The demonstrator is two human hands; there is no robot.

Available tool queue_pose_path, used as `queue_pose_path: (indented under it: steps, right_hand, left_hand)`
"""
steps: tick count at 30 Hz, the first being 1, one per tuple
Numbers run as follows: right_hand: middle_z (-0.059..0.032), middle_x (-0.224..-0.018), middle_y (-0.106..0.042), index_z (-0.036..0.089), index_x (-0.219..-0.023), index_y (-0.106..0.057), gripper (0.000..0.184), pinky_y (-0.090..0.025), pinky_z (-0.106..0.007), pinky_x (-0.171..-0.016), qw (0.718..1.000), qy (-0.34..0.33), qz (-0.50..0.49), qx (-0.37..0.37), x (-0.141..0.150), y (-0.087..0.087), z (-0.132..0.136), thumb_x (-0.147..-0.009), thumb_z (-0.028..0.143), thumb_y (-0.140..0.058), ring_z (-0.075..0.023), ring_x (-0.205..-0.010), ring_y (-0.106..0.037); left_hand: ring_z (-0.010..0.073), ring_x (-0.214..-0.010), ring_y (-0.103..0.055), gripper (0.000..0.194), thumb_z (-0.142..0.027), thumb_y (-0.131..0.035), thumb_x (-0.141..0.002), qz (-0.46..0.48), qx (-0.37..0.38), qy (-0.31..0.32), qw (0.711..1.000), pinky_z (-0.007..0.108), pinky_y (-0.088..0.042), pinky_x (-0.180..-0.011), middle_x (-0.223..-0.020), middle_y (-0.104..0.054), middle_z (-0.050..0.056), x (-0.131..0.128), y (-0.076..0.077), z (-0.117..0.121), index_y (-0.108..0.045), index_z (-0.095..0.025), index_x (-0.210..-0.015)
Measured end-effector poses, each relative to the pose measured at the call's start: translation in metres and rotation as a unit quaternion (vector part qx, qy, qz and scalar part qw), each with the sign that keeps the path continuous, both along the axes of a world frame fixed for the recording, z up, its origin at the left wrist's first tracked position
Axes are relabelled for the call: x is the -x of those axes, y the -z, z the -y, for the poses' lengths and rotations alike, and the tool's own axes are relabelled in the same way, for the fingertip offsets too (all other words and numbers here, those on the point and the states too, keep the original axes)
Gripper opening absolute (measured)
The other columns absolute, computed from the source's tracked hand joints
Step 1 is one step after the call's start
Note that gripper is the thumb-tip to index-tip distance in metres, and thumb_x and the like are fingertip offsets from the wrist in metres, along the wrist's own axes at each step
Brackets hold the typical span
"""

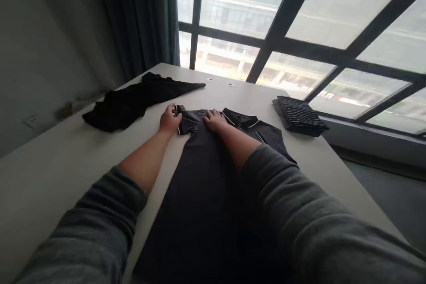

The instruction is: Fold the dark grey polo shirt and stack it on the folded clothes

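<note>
A dark grey polo shirt (206, 177) lies spread on the white table, its black collar (241, 119) with white trim at the far end. My left hand (170, 120) is closed on the striped cuff of the shirt's left-side sleeve (186, 120). Flat on the shirt near the shoulder, beside the collar, rests my right hand (214, 120) with its fingers stretched out. My right forearm hides part of the shirt's chest, and the lower part of the shirt is very dark.
A black garment (133, 100) lies loosely on the left of the white table (83, 164). Folded clothes (301, 115), a striped one on top, are stacked near the right edge. Beyond the table are a dark curtain (140, 13) and large windows (246, 0).
</note>
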State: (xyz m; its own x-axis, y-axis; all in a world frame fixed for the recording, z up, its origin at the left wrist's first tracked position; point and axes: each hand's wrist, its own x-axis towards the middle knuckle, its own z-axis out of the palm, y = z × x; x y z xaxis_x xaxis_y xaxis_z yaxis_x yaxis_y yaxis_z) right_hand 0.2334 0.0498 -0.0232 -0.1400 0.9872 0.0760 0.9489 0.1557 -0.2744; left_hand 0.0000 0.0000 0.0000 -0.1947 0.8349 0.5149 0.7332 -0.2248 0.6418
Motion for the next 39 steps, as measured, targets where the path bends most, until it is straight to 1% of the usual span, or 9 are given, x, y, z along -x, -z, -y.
queue_pose_path:
  steps: [3, 7, 10, 23, 26, 29, 32, 34, 39]
  right_hand:
    - [-0.0171, -0.175, -0.013, 0.018, -0.169, -0.028, 0.073, -0.013, -0.048, -0.131, 0.999, -0.013, -0.003, -0.042, -0.004, 0.001, 0.005, -0.110, 0.061, -0.028, -0.0339, -0.163, -0.013]
    - [-0.0213, -0.162, -0.041, 0.009, -0.151, -0.056, 0.061, -0.026, -0.039, -0.126, 0.988, -0.006, -0.004, -0.156, -0.004, 0.004, 0.016, -0.110, 0.048, -0.034, -0.0316, -0.152, -0.038]
    - [-0.0229, -0.149, -0.054, 0.005, -0.139, -0.064, 0.058, -0.033, -0.037, -0.122, 0.987, 0.016, -0.004, -0.158, -0.003, 0.005, 0.021, -0.108, 0.045, -0.035, -0.0310, -0.141, -0.049]
    - [-0.0104, -0.176, -0.006, 0.012, -0.171, -0.016, 0.083, -0.010, -0.049, -0.133, 1.000, 0.026, -0.008, 0.001, -0.009, 0.002, -0.004, -0.107, 0.063, -0.026, -0.0285, -0.164, -0.006]
    - [-0.0110, -0.176, -0.005, 0.013, -0.171, -0.017, 0.083, -0.010, -0.050, -0.133, 1.000, 0.020, -0.015, -0.003, -0.010, 0.004, -0.005, -0.107, 0.064, -0.027, -0.0300, -0.164, -0.005]
    - [-0.0128, -0.175, -0.017, 0.010, -0.169, -0.026, 0.074, -0.012, -0.046, -0.134, 0.998, -0.010, -0.040, -0.049, -0.012, 0.004, 0.000, -0.109, 0.053, -0.031, -0.0282, -0.164, -0.012]
    - [-0.0142, -0.170, -0.032, 0.006, -0.163, -0.040, 0.062, -0.020, -0.035, -0.133, 0.990, -0.043, -0.075, -0.114, -0.013, 0.000, 0.013, -0.108, 0.036, -0.037, -0.0243, -0.160, -0.026]
    - [-0.0144, -0.165, -0.041, 0.006, -0.157, -0.050, 0.057, -0.027, -0.033, -0.131, 0.983, -0.058, -0.097, -0.142, -0.018, -0.003, 0.030, -0.106, 0.031, -0.042, -0.0239, -0.155, -0.037]
    - [-0.0108, -0.155, -0.054, 0.019, -0.140, -0.068, 0.043, -0.038, -0.043, -0.127, 0.961, -0.152, -0.156, -0.171, -0.060, -0.006, 0.117, -0.102, 0.034, -0.054, -0.0269, -0.147, -0.049]
  left_hand:
    - [0.0237, -0.106, -0.071, 0.061, -0.027, -0.067, -0.089, 0.006, 0.000, 0.003, 1.000, 0.032, -0.053, -0.098, -0.124, -0.073, 0.011, 0.000, 0.000, 0.000, -0.054, -0.015, -0.148]
    - [0.0225, -0.100, -0.071, 0.062, -0.028, -0.067, -0.089, 0.013, 0.000, 0.011, 1.000, 0.032, -0.054, -0.096, -0.123, -0.073, 0.011, 0.001, 0.000, -0.001, -0.054, -0.016, -0.148]
    - [0.0218, -0.095, -0.071, 0.063, -0.028, -0.067, -0.088, 0.014, -0.004, 0.015, 1.000, 0.033, -0.055, -0.093, -0.123, -0.072, 0.012, 0.002, 0.001, -0.002, -0.053, -0.014, -0.149]
    - [0.0215, -0.093, -0.070, 0.065, -0.028, -0.069, -0.088, 0.025, -0.015, 0.030, 0.999, 0.035, -0.055, -0.094, -0.122, -0.071, 0.012, 0.005, 0.004, -0.007, -0.054, -0.015, -0.149]
    - [0.0207, -0.094, -0.070, 0.065, -0.028, -0.069, -0.088, 0.061, -0.025, 0.054, 0.996, 0.034, -0.056, -0.093, -0.123, -0.070, 0.012, 0.001, 0.004, -0.008, -0.052, -0.016, -0.150]
    - [0.0209, -0.102, -0.071, 0.071, -0.028, -0.067, -0.091, 0.135, -0.023, 0.096, 0.986, 0.033, -0.057, -0.093, -0.131, -0.068, 0.014, -0.006, 0.003, -0.007, -0.043, -0.016, -0.157]
    - [0.0259, -0.119, -0.068, 0.083, -0.032, -0.071, -0.089, 0.149, 0.026, 0.080, 0.985, 0.035, -0.054, -0.102, -0.140, -0.064, 0.017, -0.012, 0.001, -0.002, -0.034, -0.016, -0.162]
    - [0.0291, -0.126, -0.065, 0.084, -0.031, -0.074, -0.086, 0.078, 0.047, 0.052, 0.994, 0.039, -0.052, -0.107, -0.141, -0.065, 0.016, -0.012, 0.000, 0.003, -0.037, -0.019, -0.161]
    - [0.0280, -0.119, -0.067, 0.030, -0.027, -0.066, -0.089, -0.106, 0.048, 0.068, 0.991, 0.038, -0.052, -0.107, -0.125, -0.073, 0.009, -0.007, -0.006, 0.009, -0.075, -0.023, -0.118]
